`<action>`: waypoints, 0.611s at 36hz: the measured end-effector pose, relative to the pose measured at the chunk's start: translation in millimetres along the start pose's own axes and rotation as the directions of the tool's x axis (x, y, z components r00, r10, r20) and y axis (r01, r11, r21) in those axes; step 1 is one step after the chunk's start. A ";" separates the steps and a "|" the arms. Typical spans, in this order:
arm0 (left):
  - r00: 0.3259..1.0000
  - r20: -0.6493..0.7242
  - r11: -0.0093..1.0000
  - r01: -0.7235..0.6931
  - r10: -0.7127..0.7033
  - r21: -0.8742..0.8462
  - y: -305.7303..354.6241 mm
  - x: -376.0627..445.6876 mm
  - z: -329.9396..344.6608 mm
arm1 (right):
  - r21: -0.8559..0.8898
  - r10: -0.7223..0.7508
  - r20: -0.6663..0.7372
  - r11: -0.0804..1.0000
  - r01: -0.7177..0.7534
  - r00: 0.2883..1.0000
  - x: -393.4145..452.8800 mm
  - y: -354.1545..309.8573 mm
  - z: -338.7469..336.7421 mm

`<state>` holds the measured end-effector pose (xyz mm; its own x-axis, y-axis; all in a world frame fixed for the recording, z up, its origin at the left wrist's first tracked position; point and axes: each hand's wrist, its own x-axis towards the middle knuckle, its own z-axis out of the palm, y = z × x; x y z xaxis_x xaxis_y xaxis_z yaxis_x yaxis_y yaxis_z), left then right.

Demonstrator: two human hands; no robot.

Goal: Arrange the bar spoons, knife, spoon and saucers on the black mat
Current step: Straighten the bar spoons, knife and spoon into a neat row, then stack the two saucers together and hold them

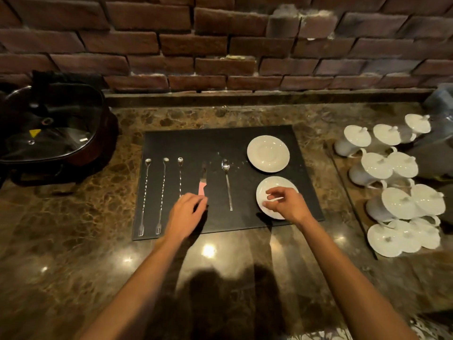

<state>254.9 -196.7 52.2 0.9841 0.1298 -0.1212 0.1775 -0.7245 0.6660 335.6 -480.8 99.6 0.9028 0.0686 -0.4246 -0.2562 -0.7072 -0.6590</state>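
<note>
A black mat (220,141) lies on the marble counter. Three bar spoons lie side by side on its left part: first bar spoon (144,195), second bar spoon (161,192), third bar spoon (180,175). Right of them lie a pink-handled knife (203,182) and a spoon (227,182). One white saucer (268,153) sits at the back right, and a second saucer (263,192) lies nearer. My left hand (187,214) covers the lower ends of the third bar spoon and the knife, fingers curled. My right hand (285,202) hovers over the near saucer, fingers loosely bent.
A dark cooker with a glass lid (54,128) stands at the back left. Several white lidded cups (392,173) crowd a tray on the right. A brick wall (220,45) runs behind the counter. Bare marble counter (73,241) spreads in front of the mat.
</note>
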 end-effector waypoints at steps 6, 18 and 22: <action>0.995 0.091 0.994 0.058 -0.050 -0.090 78.4 15.9 50.5 | 0.069 0.007 0.055 0.998 -0.011 0.998 30.8 47.1 -56.4; 0.855 0.209 0.736 0.515 -0.474 -0.439 128.7 45.4 132.2 | 0.158 0.085 0.189 0.981 -0.115 0.978 85.8 98.9 -88.3; 0.840 0.251 0.690 0.539 -0.481 -0.484 130.3 49.9 144.7 | 0.237 0.139 0.262 0.950 -0.203 0.955 89.0 107.8 -82.1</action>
<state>327.0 -382.5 26.4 0.7413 0.2875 -0.6065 0.6534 -0.1021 0.7501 416.6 -608.7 41.8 0.7362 0.1514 -0.6596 -0.5085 -0.5194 -0.6868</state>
